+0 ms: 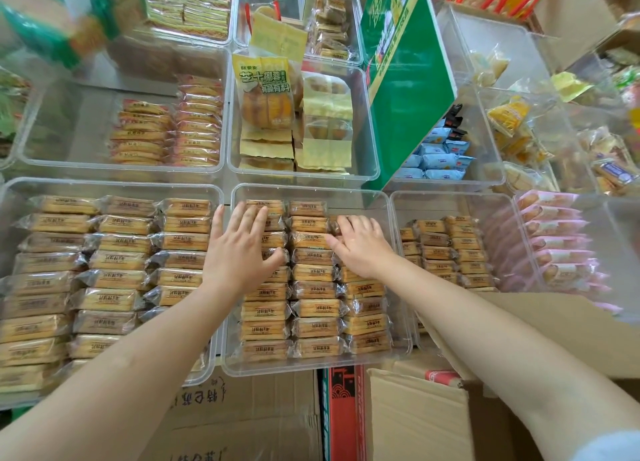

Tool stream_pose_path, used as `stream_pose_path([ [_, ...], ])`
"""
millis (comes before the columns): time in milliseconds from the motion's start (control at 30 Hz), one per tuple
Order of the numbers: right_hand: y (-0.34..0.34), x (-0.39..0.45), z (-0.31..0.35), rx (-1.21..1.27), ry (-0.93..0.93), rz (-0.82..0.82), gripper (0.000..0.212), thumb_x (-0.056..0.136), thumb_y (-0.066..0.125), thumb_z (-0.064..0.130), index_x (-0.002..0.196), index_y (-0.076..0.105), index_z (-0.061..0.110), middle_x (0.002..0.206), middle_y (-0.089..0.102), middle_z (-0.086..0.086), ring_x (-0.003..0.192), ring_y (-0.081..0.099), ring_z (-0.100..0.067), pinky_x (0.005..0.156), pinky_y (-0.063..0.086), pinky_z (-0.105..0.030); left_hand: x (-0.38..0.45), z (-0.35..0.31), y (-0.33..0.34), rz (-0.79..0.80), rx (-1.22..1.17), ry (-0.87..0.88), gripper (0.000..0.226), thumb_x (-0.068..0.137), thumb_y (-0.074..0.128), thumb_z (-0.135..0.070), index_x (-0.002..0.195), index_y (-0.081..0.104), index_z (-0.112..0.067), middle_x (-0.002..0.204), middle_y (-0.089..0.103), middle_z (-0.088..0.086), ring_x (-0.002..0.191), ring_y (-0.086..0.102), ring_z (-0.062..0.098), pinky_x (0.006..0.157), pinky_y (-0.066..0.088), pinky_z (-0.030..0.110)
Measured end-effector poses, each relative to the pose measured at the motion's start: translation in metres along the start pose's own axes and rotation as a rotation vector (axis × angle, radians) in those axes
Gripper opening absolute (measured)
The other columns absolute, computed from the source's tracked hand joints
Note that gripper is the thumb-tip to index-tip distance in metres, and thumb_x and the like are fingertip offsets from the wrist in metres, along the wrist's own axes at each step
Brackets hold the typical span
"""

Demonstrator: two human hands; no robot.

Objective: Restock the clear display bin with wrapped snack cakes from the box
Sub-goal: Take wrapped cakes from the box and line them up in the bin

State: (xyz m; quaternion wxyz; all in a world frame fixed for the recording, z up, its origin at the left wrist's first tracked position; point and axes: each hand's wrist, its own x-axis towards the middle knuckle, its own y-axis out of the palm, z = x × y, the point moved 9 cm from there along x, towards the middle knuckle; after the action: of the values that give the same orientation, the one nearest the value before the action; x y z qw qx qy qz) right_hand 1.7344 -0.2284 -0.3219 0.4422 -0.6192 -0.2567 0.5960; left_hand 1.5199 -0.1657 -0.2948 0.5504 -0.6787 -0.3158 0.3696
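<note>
The clear display bin (313, 366) in front of me holds three columns of wrapped tan snack cakes (315, 308), stacked on edge. My left hand (242, 249) lies flat, fingers spread, on top of the left column near the bin's far end. My right hand (360, 246) rests on the right column, its fingers curled over the wrapped cakes at the far end; whether it grips one I cannot tell. An open cardboard box (415, 415) sits below the bin at the lower right, its inside hidden by its flaps and my right arm.
A full bin of the same cakes (104, 273) stands to the left and a partly filled one (450, 252) to the right. Behind are bins of yellow-wrapped cakes (298, 121), orange packs (166, 131) and blue packs (440, 155). A green carton (405, 79) leans at centre right.
</note>
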Motion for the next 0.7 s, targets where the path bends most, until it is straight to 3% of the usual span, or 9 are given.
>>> stream_pose_path([
  [200, -0.002, 0.008, -0.001, 0.017, 0.042, -0.014, 0.088, 0.094, 0.011, 0.075, 0.158, 0.019, 0.015, 0.164, 0.022, -0.015, 0.153, 0.013, -0.031, 0.125, 0.0, -0.05, 0.0, 0.0, -0.001, -0.004, -0.011, 0.0, 0.086, 0.094, 0.023, -0.069, 0.163, 0.015, -0.019, 0.168, 0.022, 0.005, 0.158, 0.003, 0.021, 0.125, -0.01, 0.051],
  [300, -0.003, 0.0, 0.008, -0.035, -0.017, -0.058, 0.085, 0.095, 0.015, 0.073, 0.154, 0.028, 0.013, 0.156, 0.035, -0.014, 0.148, 0.023, -0.03, 0.124, 0.002, -0.05, 0.001, 0.0, 0.0, 0.003, 0.004, 0.0, 0.087, 0.093, 0.018, -0.07, 0.163, 0.013, -0.019, 0.169, 0.02, 0.005, 0.158, 0.001, 0.021, 0.125, -0.011, 0.052],
  [500, -0.005, -0.001, 0.002, -0.014, -0.025, -0.01, 0.081, 0.097, 0.017, 0.072, 0.155, 0.03, 0.017, 0.16, 0.033, -0.011, 0.151, 0.021, -0.028, 0.125, 0.0, -0.048, 0.0, 0.0, 0.0, -0.004, 0.007, -0.001, 0.087, 0.093, 0.018, -0.071, 0.163, 0.014, -0.019, 0.169, 0.02, 0.006, 0.158, 0.001, 0.022, 0.124, -0.011, 0.052],
  [633, -0.019, 0.013, -0.001, 0.05, 0.136, 0.026, 0.086, 0.097, 0.011, 0.073, 0.146, 0.049, 0.013, 0.155, 0.039, -0.021, 0.146, 0.031, -0.035, 0.122, 0.013, -0.049, 0.0, -0.001, 0.0, 0.009, 0.009, -0.001, 0.087, 0.094, 0.02, -0.071, 0.163, 0.013, -0.019, 0.169, 0.018, 0.005, 0.158, 0.0, 0.021, 0.124, -0.011, 0.053],
  [700, -0.023, 0.019, -0.002, 0.012, 0.239, 0.064, 0.093, 0.094, 0.009, 0.077, 0.146, 0.05, 0.011, 0.156, 0.034, -0.024, 0.146, 0.029, -0.04, 0.121, 0.018, -0.05, 0.0, -0.001, -0.001, 0.013, 0.01, -0.001, 0.087, 0.094, 0.02, -0.071, 0.163, 0.012, -0.019, 0.169, 0.018, 0.005, 0.158, 0.0, 0.021, 0.124, -0.011, 0.053],
])
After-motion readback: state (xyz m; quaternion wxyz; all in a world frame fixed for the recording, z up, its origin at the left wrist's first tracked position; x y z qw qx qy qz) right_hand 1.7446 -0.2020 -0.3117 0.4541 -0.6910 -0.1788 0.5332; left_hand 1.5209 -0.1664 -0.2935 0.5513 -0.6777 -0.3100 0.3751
